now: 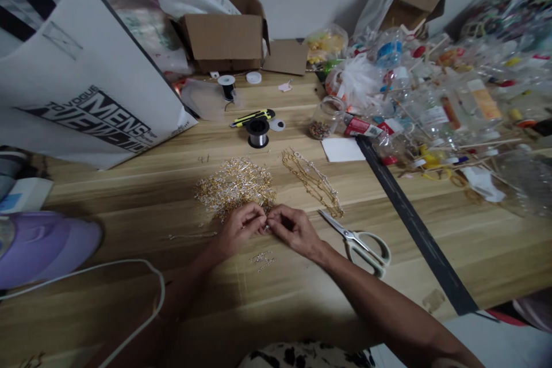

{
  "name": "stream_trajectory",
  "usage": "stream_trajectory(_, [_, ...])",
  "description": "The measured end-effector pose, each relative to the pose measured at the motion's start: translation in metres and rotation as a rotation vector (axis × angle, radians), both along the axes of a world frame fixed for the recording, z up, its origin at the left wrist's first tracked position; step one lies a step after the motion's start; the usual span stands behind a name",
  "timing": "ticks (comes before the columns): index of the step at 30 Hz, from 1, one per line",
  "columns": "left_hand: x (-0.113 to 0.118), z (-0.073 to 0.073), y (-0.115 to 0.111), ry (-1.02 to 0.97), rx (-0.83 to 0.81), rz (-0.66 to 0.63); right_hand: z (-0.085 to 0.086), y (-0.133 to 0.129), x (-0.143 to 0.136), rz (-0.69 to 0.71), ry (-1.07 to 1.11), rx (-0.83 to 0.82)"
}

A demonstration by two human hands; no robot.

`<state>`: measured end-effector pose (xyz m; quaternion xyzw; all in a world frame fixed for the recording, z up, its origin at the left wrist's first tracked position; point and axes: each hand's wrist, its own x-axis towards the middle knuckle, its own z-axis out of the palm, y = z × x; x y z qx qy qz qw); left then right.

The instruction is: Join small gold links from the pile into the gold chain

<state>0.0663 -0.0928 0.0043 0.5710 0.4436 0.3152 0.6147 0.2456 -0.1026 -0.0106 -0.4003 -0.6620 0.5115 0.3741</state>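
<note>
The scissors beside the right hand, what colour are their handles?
The scissors have pale, off-white handles and silvery blades, seen in the head view.

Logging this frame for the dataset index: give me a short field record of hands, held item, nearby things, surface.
left hand: fingertips pinched on a tiny gold piece, meeting the right hand
right hand: fingertips pinched on the same small piece
held item: too small to identify
nearest: gold bead pile, just beyond the hands
right of the pile: gold chains
beside right hand: scissors, blades closed, untouched
farther back: wire spool, cardboard box
surface: wooden table
</note>
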Motion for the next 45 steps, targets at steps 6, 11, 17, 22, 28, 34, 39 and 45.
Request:
stream_trajectory(6, [-0.002, -0.002, -0.002, 0.067, 0.089, -0.013, 0.000, 0.002, 0.000, 0.021, -0.015, 0.009])
stream_trajectory(11, [-0.002, -0.003, -0.003, 0.142, 0.139, -0.026, 0.002, 0.002, 0.000, 0.037, -0.007, -0.014])
stream_trajectory(17, [-0.002, -0.004, -0.004, 0.201, 0.221, -0.050, 0.000, 0.002, 0.000, 0.031, 0.002, -0.031])
stream_trajectory(22, [-0.001, -0.002, -0.004, 0.242, 0.258, -0.060, -0.003, 0.002, 0.001, 0.024, 0.004, -0.061])
stream_trajectory(28, [-0.002, -0.002, -0.003, 0.326, 0.358, -0.055, -0.001, 0.002, 0.002, 0.033, -0.015, -0.056])
stream_trajectory(34, [-0.006, 0.002, 0.000, 0.468, 0.540, 0.045, 0.000, 0.003, 0.003, 0.045, -0.012, -0.047])
stream_trajectory(39, [-0.008, 0.012, -0.002, 0.476, 0.653, -0.179, -0.001, 0.004, 0.003, 0.036, -0.020, -0.039])
stream_trajectory(45, [-0.002, 0.019, -0.014, 0.652, 0.697, -0.599, -0.001, 0.004, 0.003, 0.031, -0.027, -0.031])
